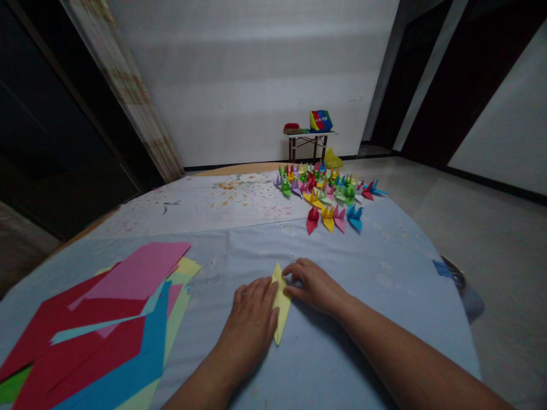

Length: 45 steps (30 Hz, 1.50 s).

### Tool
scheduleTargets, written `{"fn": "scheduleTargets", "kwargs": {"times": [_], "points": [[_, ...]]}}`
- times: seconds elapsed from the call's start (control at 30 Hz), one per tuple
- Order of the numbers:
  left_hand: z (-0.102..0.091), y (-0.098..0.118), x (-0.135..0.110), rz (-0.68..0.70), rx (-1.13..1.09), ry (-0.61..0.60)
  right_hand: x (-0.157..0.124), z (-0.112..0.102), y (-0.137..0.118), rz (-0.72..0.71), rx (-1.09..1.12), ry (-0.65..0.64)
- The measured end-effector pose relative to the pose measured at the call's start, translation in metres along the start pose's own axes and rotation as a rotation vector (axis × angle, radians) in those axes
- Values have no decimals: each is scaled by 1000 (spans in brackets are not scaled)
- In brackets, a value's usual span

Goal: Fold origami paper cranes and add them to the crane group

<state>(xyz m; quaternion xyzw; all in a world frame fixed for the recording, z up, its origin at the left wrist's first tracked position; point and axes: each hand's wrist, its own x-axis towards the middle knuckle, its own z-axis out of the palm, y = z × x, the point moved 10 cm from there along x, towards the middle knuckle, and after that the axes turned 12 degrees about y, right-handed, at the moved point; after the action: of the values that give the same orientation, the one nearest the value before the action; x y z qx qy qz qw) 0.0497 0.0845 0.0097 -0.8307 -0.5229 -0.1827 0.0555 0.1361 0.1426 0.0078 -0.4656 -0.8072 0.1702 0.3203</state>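
A pale yellow folded paper (280, 310), long and diamond-shaped with narrow points at both ends, lies on the blue cloth in front of me. My left hand (255, 307) rests along its left side, fingers together and curled down, holding it against the table. From the right, my right hand (314, 285) grips the paper's upper right edge with bent fingers and thumb; the fingertips' exact hold is partly hidden. Beyond the hands stand a red paper crane (313, 220), a yellow crane (327, 218), a pink crane (339, 218) and a blue crane (354, 217) in a row.
Coloured paper sheets (128, 273) lie in an overlapping pile at the left. Several more folded cranes (325, 182) crowd the table's far right. The round table has a blue cloth (239, 250) and a white flowered cover (188, 210). A small stand (305, 135) holds a colourful box (321, 121).
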Motion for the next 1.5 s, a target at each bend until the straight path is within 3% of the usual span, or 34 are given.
{"fn": "scheduleTargets", "kwargs": {"times": [0.27, 0.5, 0.77, 1.03, 1.27, 1.4, 1.5], "points": [[2, 8, -2, -13, 2, -108, 1, 11, 2, -86, -23, -2], [-5, 5, -3, -37, -96, -131, 0, 11, -3, -142, -101, -23], [11, 6, -12, -63, -69, -189, 1, 10, -2, -118, -210, -9], [6, 7, -12, -60, -68, -155, 8, 15, 5, -72, -330, 10], [4, 3, -9, -50, -92, -139, 14, 3, 3, -76, -218, 62], [2, 1, -6, 3, -92, -157, 15, 8, -4, -116, -197, 22], [-8, -4, -5, -46, -41, -123, 14, 13, -1, -92, -208, 15]]}}
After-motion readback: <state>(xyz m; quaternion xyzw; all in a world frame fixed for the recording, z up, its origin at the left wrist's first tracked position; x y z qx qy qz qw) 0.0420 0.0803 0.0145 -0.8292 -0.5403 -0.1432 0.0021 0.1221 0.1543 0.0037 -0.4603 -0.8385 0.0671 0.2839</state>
